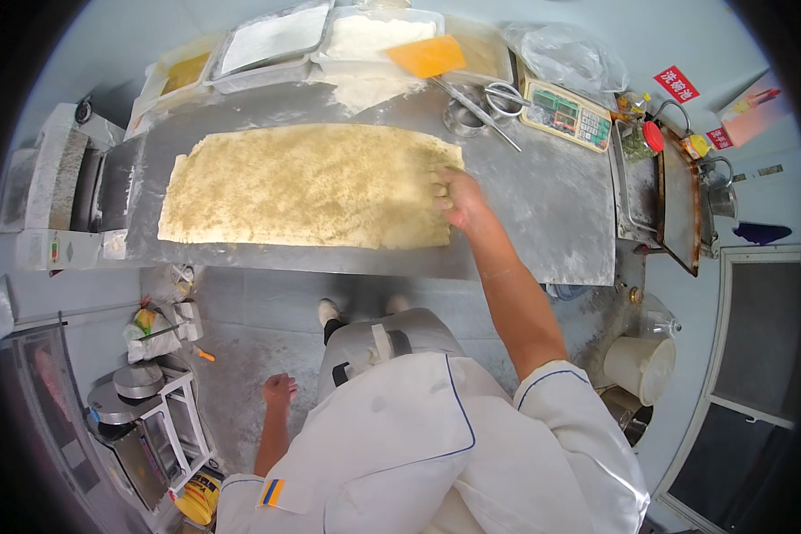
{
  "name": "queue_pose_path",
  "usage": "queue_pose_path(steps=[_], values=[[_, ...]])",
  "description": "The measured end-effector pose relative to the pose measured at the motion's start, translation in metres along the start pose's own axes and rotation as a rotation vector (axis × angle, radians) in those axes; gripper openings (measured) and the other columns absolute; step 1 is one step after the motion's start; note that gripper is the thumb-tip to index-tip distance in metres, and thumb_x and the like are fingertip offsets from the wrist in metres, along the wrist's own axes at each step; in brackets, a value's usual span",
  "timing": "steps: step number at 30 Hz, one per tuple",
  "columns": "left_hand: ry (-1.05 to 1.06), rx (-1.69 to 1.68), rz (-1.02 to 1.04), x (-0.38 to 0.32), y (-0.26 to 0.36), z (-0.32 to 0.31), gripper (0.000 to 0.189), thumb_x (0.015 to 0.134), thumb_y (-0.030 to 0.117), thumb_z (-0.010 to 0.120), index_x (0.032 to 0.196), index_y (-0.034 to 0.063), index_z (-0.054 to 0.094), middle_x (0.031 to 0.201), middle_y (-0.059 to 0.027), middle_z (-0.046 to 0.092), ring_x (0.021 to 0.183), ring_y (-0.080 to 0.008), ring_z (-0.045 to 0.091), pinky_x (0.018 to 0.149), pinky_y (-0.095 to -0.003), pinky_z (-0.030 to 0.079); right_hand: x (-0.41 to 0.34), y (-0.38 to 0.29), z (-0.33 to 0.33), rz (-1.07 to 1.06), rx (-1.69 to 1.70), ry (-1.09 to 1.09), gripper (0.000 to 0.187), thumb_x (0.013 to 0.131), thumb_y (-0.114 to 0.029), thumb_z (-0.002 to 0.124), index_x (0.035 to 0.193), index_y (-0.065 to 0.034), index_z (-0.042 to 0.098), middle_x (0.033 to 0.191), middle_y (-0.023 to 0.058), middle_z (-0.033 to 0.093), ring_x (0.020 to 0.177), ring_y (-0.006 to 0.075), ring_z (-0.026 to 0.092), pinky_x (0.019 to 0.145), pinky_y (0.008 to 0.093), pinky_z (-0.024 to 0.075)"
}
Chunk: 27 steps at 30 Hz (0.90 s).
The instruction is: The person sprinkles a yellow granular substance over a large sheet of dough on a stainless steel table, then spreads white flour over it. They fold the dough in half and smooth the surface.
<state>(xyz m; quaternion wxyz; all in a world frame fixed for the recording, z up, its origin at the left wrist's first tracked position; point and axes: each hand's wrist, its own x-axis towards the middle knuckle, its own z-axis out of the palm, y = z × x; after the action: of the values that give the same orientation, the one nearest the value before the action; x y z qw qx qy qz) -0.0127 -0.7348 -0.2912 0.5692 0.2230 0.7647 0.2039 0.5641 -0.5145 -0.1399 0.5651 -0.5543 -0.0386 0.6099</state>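
A wide rectangular sheet of rolled dough (294, 187), its surface coated with a brownish, speckled layer, lies flat on the metal worktable (534, 200). Over the dough's right end is my right hand (462, 197), its fingers curled and blurred; whether it touches the dough or holds anything inside is unclear. My left hand (280, 390) hangs low beside my body, away from the table, with loosely bent fingers and nothing visible in it.
Tubs of white flour (377, 37), an orange scraper (430, 57), metal ring cutters (464, 117) and a digital scale (566, 117) line the table's back. A dough-rolling machine (60, 187) adjoins the left end. Trays (679, 200) and jars stand at right.
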Motion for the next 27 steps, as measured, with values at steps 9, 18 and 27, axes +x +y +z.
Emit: queue_pose_path(steps=[9,18,27], values=[[0.021,0.020,0.020,-0.019,-0.004,0.005,0.028,0.096,0.019,0.058,0.110,-0.0051,0.056,0.094,-0.0174,0.068,0.077,-0.0233,0.067,0.065,-0.0351,0.057,0.016,-0.022,-0.003,0.044,0.051,-0.052,0.009,0.099,-0.013,0.047,0.104,-0.0085,0.053,0.080,0.0013,0.052,0.054,0.0077,0.042,0.038,0.0209,0.0274],[-0.001,-0.016,-0.076,0.012,-0.002,-0.026,0.027,0.096,0.019,0.058,0.106,-0.0063,0.058,0.087,-0.0155,0.066,0.072,-0.0207,0.066,0.059,-0.0338,0.056,0.062,-0.061,0.021,-0.119,0.040,-0.071,0.012,0.101,-0.015,0.045,0.104,-0.0075,0.054,0.077,0.0001,0.052,0.053,0.0070,0.041,0.038,0.0196,0.0273],[-0.106,0.044,0.070,0.063,0.083,-0.023,0.026,0.097,0.021,0.058,0.106,-0.0032,0.059,0.089,-0.0122,0.067,0.075,-0.0187,0.066,0.063,-0.0300,0.054,0.053,-0.069,0.034,-0.200,0.166,0.024,0.013,0.100,-0.015,0.046,0.103,-0.0064,0.055,0.076,-0.0003,0.052,0.052,0.0070,0.040,0.038,0.0208,0.0279]])
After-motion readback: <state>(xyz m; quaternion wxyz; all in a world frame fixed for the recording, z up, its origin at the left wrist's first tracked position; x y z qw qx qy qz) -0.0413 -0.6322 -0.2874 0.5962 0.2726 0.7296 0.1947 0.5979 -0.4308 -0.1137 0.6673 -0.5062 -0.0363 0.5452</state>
